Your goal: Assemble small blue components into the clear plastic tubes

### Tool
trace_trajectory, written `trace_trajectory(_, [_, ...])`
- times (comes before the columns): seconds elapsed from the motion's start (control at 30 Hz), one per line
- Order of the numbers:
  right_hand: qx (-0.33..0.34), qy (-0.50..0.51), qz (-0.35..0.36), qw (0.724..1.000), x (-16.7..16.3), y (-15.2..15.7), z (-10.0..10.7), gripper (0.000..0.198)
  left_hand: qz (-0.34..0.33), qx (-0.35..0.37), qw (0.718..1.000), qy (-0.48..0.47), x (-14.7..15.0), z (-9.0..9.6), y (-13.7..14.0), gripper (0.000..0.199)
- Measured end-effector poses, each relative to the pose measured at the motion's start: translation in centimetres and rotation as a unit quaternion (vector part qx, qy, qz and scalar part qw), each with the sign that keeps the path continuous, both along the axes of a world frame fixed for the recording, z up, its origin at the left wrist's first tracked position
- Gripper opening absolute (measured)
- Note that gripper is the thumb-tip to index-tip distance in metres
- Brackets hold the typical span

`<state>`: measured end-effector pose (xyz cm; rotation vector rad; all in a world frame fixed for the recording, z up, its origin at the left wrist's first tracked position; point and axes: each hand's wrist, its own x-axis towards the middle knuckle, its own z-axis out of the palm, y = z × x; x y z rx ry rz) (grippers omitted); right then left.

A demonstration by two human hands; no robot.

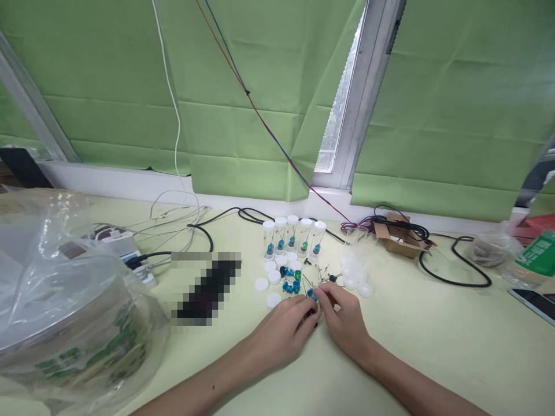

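My left hand (288,325) is closed, its fingers curled over something small and dark that they mostly hide. My right hand (344,315) meets it from the right, thumb and forefinger pinched at a small blue electronic part (311,293). The fingertips of both hands are almost touching. Just beyond them lie loose blue parts (288,287), a green part (298,275) and several thin-legged components (321,271). Behind these stands a row of clear capped tubes (292,234), each with a small blue or green part inside. White round caps (274,277) lie left of the loose parts.
Translucent caps or tubes (355,274) are heaped at right. A small cardboard box (399,237) with black cables stands behind. A large bagged tub (78,323) fills the left. A phone (535,306) and a green-labelled bottle (535,257) are at far right.
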<state>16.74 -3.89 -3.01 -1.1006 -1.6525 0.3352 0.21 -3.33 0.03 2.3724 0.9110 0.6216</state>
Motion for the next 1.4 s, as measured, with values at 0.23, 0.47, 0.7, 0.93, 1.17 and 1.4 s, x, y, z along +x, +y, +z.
trace_trajectory(0.23, [0.066, -0.017, -0.009, 0.998, 0.0, -0.2, 0.5, 0.022, 0.015, 0.026, 0.999, -0.013, 0.0, 0.0, 0.2, 0.021])
trace_trajectory(0.47, [-0.003, 0.064, 0.017, 0.998, 0.1, -0.3, 0.5, 0.022, 0.002, 0.02, 0.999, -0.037, -0.2, 0.1, 0.4, 0.03])
trace_trajectory(0.7, [-0.102, 0.19, 0.076, 0.974, 0.0, -0.3, 0.9, 0.024, -0.028, 0.03, 0.998, -0.048, -0.1, 0.0, 0.4, 0.037])
trace_trajectory(0.93, [-0.104, 0.201, 0.113, 0.968, -0.3, -0.3, 0.7, 0.024, -0.06, 0.02, 0.995, -0.077, -0.1, 0.1, 0.5, 0.036])
trace_trajectory(1.17, [-0.054, 0.157, 0.077, 0.983, -0.1, -0.5, 0.5, 0.022, -0.046, 0.002, 0.994, -0.102, -0.3, 0.9, 0.6, 0.023])
trace_trajectory(1.4, [0.045, 0.076, 0.054, 0.995, -0.5, -1.0, 0.7, 0.018, 0.045, -0.08, 0.978, -0.187, -1.5, 3.1, 2.8, 0.019])
